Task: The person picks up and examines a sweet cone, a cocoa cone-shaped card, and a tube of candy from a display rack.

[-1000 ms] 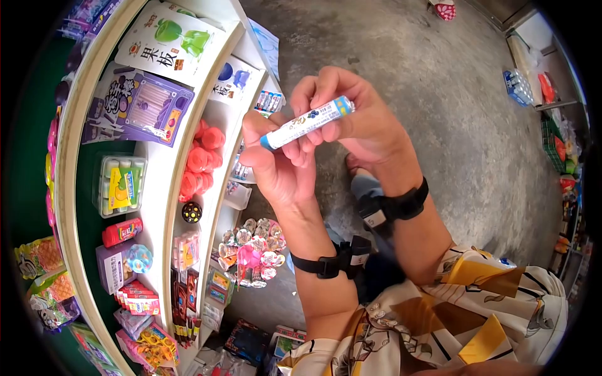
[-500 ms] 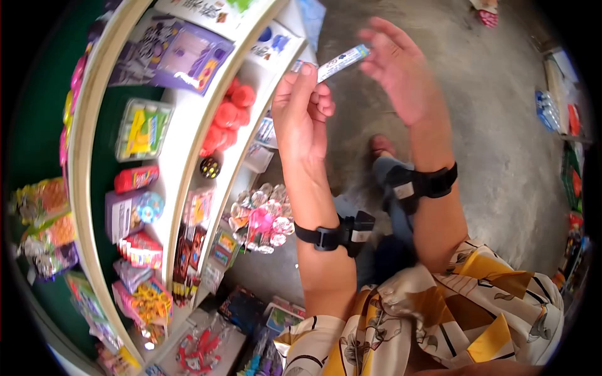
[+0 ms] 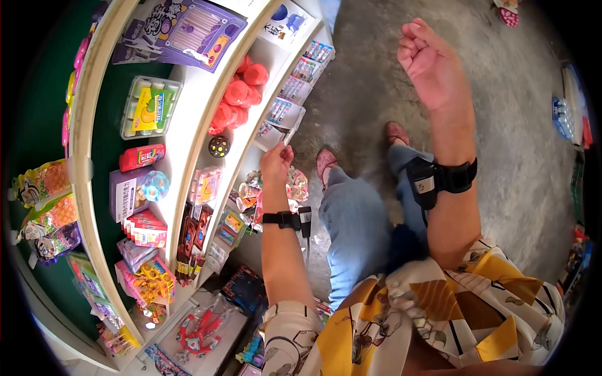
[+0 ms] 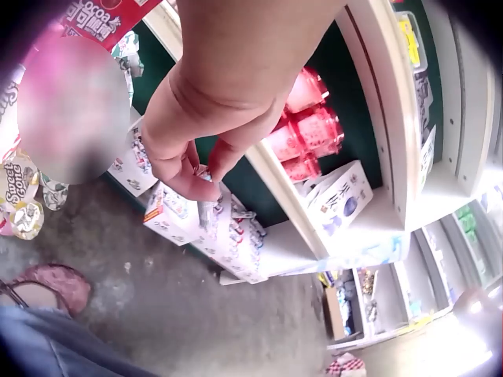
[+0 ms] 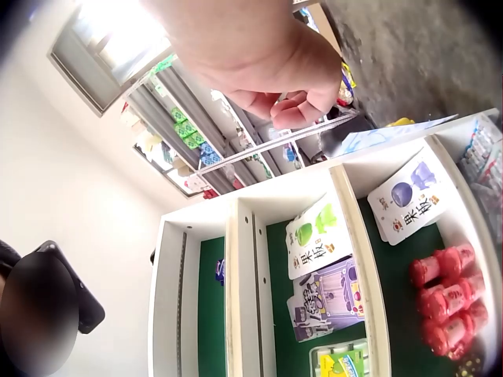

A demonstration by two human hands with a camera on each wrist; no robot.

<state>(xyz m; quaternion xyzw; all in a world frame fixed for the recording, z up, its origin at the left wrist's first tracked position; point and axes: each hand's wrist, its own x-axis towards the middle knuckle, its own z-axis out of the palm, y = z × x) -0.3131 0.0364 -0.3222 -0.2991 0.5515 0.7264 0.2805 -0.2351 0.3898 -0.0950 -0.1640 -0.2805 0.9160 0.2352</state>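
My left hand (image 3: 274,166) reaches down to the lowest shelf's outer edge, at small boxes (image 3: 279,113) of wrapped candy rolls. In the left wrist view, its thumb and fingers pinch the end of a pale candy roll (image 4: 207,214) over an open white box (image 4: 169,220); the fingers hide part of the roll. My right hand (image 3: 429,66) is raised over the floor, away from the shelves, its fingers loosely curled with nothing held. In the right wrist view, that hand (image 5: 267,86) hangs above the shelf tops.
White shelves on the left hold red-lidded jars (image 3: 237,94), a purple snack pack (image 3: 194,34), a clear gum box (image 3: 150,106) and a red bottle (image 3: 142,156). Wrapped lollipops (image 3: 296,185) stand beside my left wrist. My shoes (image 3: 326,164) are on the concrete floor (image 3: 370,69).
Both hands were on the blue-and-white candy roll; the right let go and moved away to the right. The left carried the roll down to the boxes at the low shelf.
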